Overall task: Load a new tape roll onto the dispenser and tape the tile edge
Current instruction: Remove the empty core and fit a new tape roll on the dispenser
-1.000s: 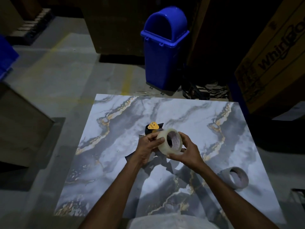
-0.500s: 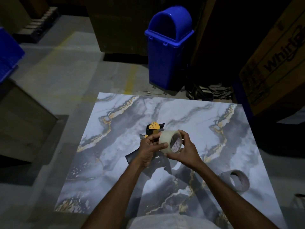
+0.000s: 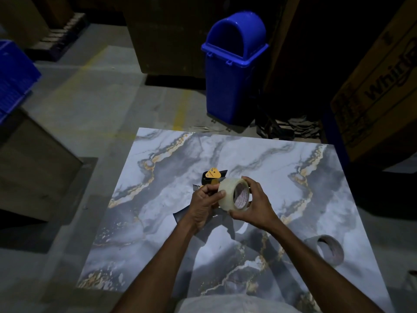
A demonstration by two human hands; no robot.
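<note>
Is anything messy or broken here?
Nothing looks broken. A spare tape roll lies loose on the marble tile near its right edge, and dark scraps are heaped on the floor beside the blue bin.

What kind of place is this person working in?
Probably a warehouse or storeroom. There is a bare concrete floor with painted yellow lines, a large cardboard appliance carton stacked at the right, and a blue swing-lid bin beyond the marble-pattern tile.
</note>
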